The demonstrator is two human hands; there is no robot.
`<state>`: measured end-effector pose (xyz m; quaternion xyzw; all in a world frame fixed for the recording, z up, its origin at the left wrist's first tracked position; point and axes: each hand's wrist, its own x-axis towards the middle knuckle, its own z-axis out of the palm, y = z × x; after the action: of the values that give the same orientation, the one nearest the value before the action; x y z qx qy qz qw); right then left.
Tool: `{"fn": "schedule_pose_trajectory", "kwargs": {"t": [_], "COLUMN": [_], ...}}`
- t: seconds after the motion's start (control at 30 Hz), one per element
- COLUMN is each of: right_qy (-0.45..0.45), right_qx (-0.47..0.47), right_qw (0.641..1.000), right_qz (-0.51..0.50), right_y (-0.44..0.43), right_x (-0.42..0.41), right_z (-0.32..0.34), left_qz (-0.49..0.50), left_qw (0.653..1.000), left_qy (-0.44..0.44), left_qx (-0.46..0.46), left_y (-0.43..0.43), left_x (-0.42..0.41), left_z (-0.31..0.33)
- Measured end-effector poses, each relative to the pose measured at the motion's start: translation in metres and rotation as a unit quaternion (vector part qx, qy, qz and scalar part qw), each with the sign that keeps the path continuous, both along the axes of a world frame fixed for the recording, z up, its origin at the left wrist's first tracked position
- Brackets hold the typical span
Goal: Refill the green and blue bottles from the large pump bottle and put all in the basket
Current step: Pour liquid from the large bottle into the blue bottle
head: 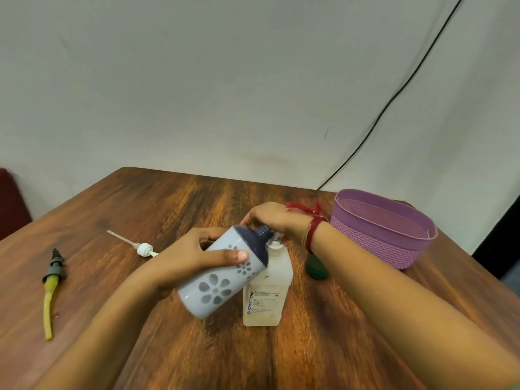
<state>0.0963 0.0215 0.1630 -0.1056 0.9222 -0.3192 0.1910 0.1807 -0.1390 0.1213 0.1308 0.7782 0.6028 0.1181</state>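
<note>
A person stands at a wooden table [168,198], both bare arms reaching forward. The left hand [194,257] grips a blue bottle [222,280] with a pale flower pattern, fingers and thumb wrapped around its middle. The bottle is lifted off the table and tilted, and its open dark neck points up and to the right, close to the spout of the large pump bottle [267,294].

That pump bottle, cloudy white with a printed label, stands upright near the middle of the table. The right hand [270,218] lies over its pump top; whether the fingers grasp the top or only press on it cannot be told. A red thread [315,229] is tied round that wrist.

The green bottle [316,270] sits on the table just right of the pump bottle, mostly hidden behind the right forearm. A purple basket [394,249] stands near the right edge.

To the left lie a white pump cap [145,248] with its tube, and farther left a dark pump cap [52,280] with a yellow tube. A black cable [394,97] runs down the pale wall behind.
</note>
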Motion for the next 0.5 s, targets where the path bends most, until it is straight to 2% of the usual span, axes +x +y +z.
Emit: {"fn": "schedule_pose_trajectory", "kwargs": {"t": [0.07, 0.27, 0.43, 0.5], "right_qy": [0.011, 0.003, 0.012, 0.015], "right_qx": [0.02, -0.034, 0.012, 0.004], "right_qw": [1.0, 0.999, 1.0, 1.0], "right_qz": [0.005, -0.002, 0.019, 0.02], "right_y": [-0.003, -0.001, -0.002, -0.003], "right_x": [-0.005, -0.001, -0.006, -0.008], "right_z": [0.004, -0.008, 0.002, -0.001], "left_qz": [0.006, -0.002, -0.001, 0.002], "left_qw": [1.0, 1.0, 1.0, 1.0], "left_qy": [0.005, 0.0, 0.012, 0.011], "left_qx": [-0.003, 0.0, -0.002, -0.003], "left_y": [-0.002, -0.002, -0.002, -0.003], "left_x": [-0.001, 0.001, -0.001, -0.001], "left_z": [0.001, -0.001, 0.002, 0.001]}}
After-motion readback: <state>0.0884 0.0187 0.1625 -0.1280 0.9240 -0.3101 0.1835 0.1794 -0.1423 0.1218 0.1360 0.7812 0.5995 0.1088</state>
